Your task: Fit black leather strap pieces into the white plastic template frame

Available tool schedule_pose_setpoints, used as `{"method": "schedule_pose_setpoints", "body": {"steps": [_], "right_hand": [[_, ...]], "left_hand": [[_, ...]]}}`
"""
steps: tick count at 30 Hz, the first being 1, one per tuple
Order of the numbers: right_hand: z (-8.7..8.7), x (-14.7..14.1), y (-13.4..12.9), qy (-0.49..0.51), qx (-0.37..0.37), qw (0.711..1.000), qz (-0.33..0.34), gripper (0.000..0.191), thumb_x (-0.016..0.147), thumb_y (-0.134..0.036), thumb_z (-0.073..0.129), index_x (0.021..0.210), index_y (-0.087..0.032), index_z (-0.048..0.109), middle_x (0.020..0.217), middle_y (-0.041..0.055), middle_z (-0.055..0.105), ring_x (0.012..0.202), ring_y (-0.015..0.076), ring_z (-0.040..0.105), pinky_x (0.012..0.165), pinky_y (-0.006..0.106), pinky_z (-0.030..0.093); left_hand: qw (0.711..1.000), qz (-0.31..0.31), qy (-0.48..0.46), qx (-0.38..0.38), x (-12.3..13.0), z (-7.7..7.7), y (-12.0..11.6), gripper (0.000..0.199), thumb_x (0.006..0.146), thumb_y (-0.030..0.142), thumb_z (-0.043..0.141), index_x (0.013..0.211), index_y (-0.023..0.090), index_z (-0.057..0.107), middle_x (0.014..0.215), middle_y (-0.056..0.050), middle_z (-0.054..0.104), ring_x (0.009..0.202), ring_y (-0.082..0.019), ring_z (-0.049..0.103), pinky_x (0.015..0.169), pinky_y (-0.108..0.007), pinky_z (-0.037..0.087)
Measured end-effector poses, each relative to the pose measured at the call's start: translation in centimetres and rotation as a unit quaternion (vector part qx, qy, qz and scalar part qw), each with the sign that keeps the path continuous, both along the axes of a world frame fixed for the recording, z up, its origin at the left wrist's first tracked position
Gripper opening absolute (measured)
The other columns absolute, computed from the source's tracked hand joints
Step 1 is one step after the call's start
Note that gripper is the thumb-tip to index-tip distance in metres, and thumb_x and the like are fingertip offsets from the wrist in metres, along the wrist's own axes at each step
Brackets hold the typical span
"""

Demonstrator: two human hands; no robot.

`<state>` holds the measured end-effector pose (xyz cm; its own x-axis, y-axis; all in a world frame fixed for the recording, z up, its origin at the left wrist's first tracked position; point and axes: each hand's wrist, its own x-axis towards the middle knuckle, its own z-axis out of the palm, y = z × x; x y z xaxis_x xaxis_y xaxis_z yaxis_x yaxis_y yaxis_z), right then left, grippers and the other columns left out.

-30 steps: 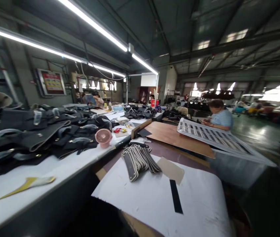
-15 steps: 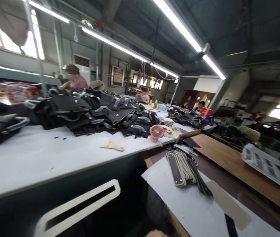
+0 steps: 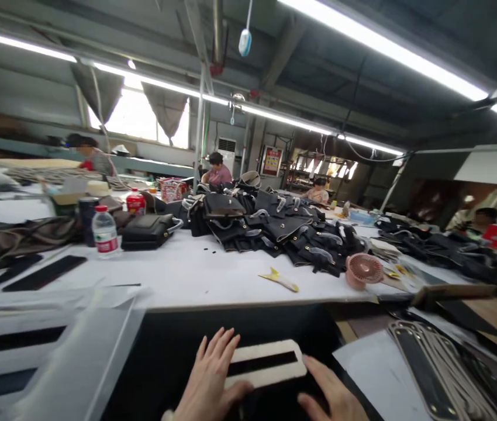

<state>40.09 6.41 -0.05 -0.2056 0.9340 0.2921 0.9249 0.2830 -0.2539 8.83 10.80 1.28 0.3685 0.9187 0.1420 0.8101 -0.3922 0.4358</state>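
A cream, round-cornered strip with a long slot (image 3: 277, 380) lies on a black surface (image 3: 165, 345) in front of me. My left hand (image 3: 213, 374) rests over the strip's left part, fingers stretched out and the thumb along its lower edge; that end is hidden beneath it. At the right end is my right hand (image 3: 334, 389), forefinger at the rounded corner and thumb spread apart from it. To the right, a stack of black strips with pale edging and small studs (image 3: 424, 362) sits by a white sheet (image 3: 375, 368).
Behind stands a white table (image 3: 178, 275) with a yellow-and-white snips-like tool (image 3: 279, 279), a pink fan (image 3: 362, 270) and a pile of black bags (image 3: 275, 222). A water bottle (image 3: 105, 234) and a black bag (image 3: 147, 231) stand left. Translucent plastic (image 3: 86, 345) covers the near left. Several people sit farther back.
The view has swung left, bringing the bottle and plastic into sight. Both hands are now at the slotted strip; earlier only a bit of one hand showed at the bottom edge.
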Motion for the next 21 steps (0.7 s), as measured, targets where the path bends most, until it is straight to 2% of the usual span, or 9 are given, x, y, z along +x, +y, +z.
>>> {"method": "schedule_pose_setpoints", "body": {"steps": [1, 2, 4, 6, 8, 10, 14, 18, 21], "right_hand": [[0.4, -1.8, 2.6, -0.02, -0.03, 0.999, 0.019, 0.062, 0.096, -0.059, 0.036, 0.144, -0.022, 0.048, 0.144, 0.0083, 0.053, 0.133, 0.0246, 0.049, 0.109, 0.038, 0.046], [0.7, -3.4, 4.8, -0.031, -0.037, 0.998, 0.044, 0.065, 0.097, -0.058, 0.034, 0.145, -0.016, 0.046, 0.148, 0.0112, 0.048, 0.137, 0.0263, 0.044, 0.113, 0.041, 0.04], [0.8, -5.8, 8.0, -0.053, -0.056, 0.993, 0.093, 0.073, 0.089, -0.066, 0.047, 0.142, -0.016, 0.05, 0.145, 0.0136, 0.052, 0.134, 0.032, 0.046, 0.112, 0.048, 0.038], [0.1, -6.9, 9.4, -0.066, -0.066, 0.988, 0.125, 0.075, 0.079, -0.071, 0.058, 0.134, -0.02, 0.06, 0.131, 0.0134, 0.063, 0.119, 0.0355, 0.058, 0.102, 0.053, 0.045], [-1.1, -7.0, 9.5, -0.071, -0.063, 0.987, 0.127, 0.07, 0.08, -0.072, 0.056, 0.128, -0.022, 0.063, 0.12, 0.0128, 0.068, 0.107, 0.035, 0.063, 0.094, 0.054, 0.047], [-2.2, -6.8, 9.0, -0.07, -0.045, 0.99, 0.113, 0.067, 0.084, -0.071, 0.049, 0.128, -0.023, 0.062, 0.117, 0.012, 0.068, 0.104, 0.0343, 0.062, 0.093, 0.055, 0.045], [-4.1, -6.7, 9.2, -0.078, -0.003, 0.992, 0.099, 0.073, 0.082, -0.078, 0.045, 0.126, -0.022, 0.063, 0.11, 0.0107, 0.07, 0.099, 0.0337, 0.064, 0.089, 0.055, 0.047], [-6.3, -5.9, 11.2, -0.103, 0.058, 0.986, 0.118, 0.08, 0.079, -0.08, 0.047, 0.127, -0.019, 0.064, 0.102, 0.0107, 0.073, 0.087, 0.0324, 0.068, 0.077, 0.051, 0.054], [-8.0, -5.0, 12.8, -0.134, 0.11, 0.974, 0.146, 0.055, 0.084, -0.064, 0.058, 0.122, -0.025, 0.068, 0.088, 0.0074, 0.075, 0.073, 0.0292, 0.071, 0.06, 0.042, 0.056]], "left_hand": [[1.0, 0.009, 0.01, -0.002, 0.0, -1.2, 0.5, 0.072, 0.083, 0.054, 0.063, 0.145, 0.022, 0.046, 0.155, -0.009, 0.039, 0.144, -0.035, 0.032, 0.118, -0.061, 0.024], [1.0, 0.013, 0.02, -0.001, 0.1, -2.5, 1.0, 0.071, 0.085, 0.058, 0.059, 0.144, 0.021, 0.048, 0.153, -0.01, 0.041, 0.142, -0.036, 0.035, 0.116, -0.062, 0.028], [0.998, 0.003, 0.038, 0.047, 0.4, -4.7, 1.9, 0.074, 0.084, 0.067, 0.055, 0.14, 0.018, 0.053, 0.145, -0.011, 0.051, 0.134, -0.038, 0.047, 0.109, -0.059, 0.041], [0.986, -0.01, 0.049, 0.157, 0.6, -6.5, 2.4, 0.077, 0.081, 0.073, 0.052, 0.133, 0.017, 0.06, 0.133, -0.012, 0.063, 0.12, -0.035, 0.061, 0.099, -0.048, 0.051], [0.962, -0.016, 0.06, 0.266, 0.6, -7.7, 2.6, 0.077, 0.08, 0.076, 0.052, 0.127, 0.016, 0.065, 0.121, -0.011, 0.071, 0.105, -0.029, 0.069, 0.09, -0.039, 0.055], [0.941, -0.013, 0.075, 0.331, 0.4, -8.2, 2.7, 0.075, 0.08, 0.076, 0.053, 0.123, 0.016, 0.066, 0.114, -0.009, 0.074, 0.097, -0.026, 0.071, 0.083, -0.033, 0.055], [0.922, -0.011, 0.096, 0.374, -0.2, -8.0, 3.3, 0.067, 0.082, 0.07, 0.056, 0.123, 0.018, 0.064, 0.111, -0.006, 0.075, 0.093, -0.022, 0.071, 0.077, -0.029, 0.053], [0.916, -0.019, 0.121, 0.383, -0.5, -8.5, 4.4, 0.039, 0.092, 0.043, 0.057, 0.124, 0.022, 0.063, 0.111, -0.002, 0.075, 0.091, -0.018, 0.071, 0.073, -0.025, 0.052], [0.917, 0.017, 0.124, 0.378, 0.2, -10.1, 4.9, 0.028, 0.092, 0.032, 0.058, 0.118, 0.027, 0.067, 0.105, 0.003, 0.077, 0.085, -0.017, 0.072, 0.067, -0.026, 0.053]]}}
